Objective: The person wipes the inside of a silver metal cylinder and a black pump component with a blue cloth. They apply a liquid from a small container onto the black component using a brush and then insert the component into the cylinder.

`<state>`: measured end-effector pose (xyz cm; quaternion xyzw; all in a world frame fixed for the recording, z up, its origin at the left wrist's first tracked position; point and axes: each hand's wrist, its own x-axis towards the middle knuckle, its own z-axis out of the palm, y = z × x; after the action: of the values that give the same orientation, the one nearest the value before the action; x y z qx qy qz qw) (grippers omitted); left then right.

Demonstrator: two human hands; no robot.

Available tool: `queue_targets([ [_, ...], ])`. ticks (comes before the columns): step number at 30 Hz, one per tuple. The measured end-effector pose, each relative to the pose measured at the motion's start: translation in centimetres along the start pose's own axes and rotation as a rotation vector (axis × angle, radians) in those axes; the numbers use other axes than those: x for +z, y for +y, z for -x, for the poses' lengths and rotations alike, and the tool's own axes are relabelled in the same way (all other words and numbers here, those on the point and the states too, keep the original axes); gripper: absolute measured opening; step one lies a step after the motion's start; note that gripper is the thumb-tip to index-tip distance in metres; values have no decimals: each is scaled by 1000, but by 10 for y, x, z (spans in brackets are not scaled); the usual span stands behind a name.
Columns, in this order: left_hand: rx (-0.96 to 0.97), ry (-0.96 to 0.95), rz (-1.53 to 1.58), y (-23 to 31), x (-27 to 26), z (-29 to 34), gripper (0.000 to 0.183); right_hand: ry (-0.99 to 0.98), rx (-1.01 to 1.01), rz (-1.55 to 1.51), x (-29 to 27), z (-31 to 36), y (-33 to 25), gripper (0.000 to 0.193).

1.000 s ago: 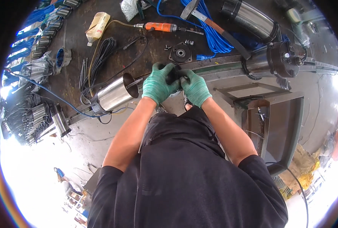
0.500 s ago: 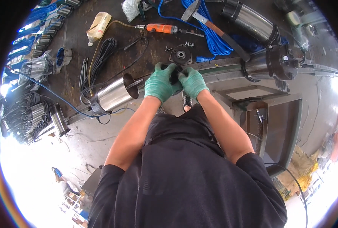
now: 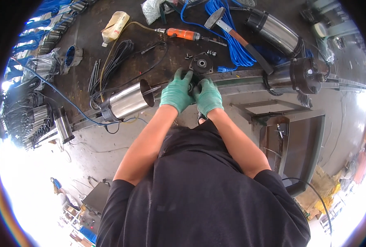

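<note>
Both hands wear green gloves and meet at the front edge of the workbench. A dark round part [image 3: 191, 85], mostly covered by the gloves, sits between them; its exact kind is hidden. My left hand [image 3: 176, 92] is closed around its left side, and my right hand [image 3: 209, 96] grips the right side. Just beyond the fingers lies a black flange [image 3: 201, 64] with a round bearing in its centre. Small screws and a spring [image 3: 211, 53] rest near it. To the left, a shiny steel motor housing [image 3: 126, 102] lies on its side, a shaft poking out of its open end.
A hammer [image 3: 240, 39] lies over coiled blue cable [image 3: 241, 55]. Further left are an orange air tool [image 3: 183, 34], a plastic bottle [image 3: 116, 26] and black cable [image 3: 119, 61]. Steel pumps [image 3: 279, 35] stand right; a metal frame [image 3: 290, 144] sits below the bench edge.
The view has shifted slightly, so most bench items appear a little further right. My hands stay on the dark part, and more of its round face shows between them.
</note>
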<state>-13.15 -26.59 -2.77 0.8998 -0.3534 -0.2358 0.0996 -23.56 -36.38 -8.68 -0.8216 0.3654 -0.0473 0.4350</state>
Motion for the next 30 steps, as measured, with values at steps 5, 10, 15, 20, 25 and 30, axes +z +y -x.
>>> queue_targets([
  [5, 422, 203, -60, -34, -32, 15, 58, -290, -225, 14, -53, -3, -32, 25],
  [10, 607, 205, 29, -40, -87, 35, 25, -488, -222, -306, -92, 3, -80, 25],
  [15, 711, 233, -120, -40, -126, 57, 24, -682, -262, -107, -106, 1, -107, 29],
  [20, 753, 354, 146, -58, -137, 87, 18, -743, -309, -255, -112, 32, -136, 24],
  [25, 635, 461, 374, -78, -129, 121, 15, -636, -640, -307, -92, 47, -133, 26],
  [30, 337, 423, 759, -117, -112, 143, 22, -739, -444, -254, -93, 64, -145, 28],
])
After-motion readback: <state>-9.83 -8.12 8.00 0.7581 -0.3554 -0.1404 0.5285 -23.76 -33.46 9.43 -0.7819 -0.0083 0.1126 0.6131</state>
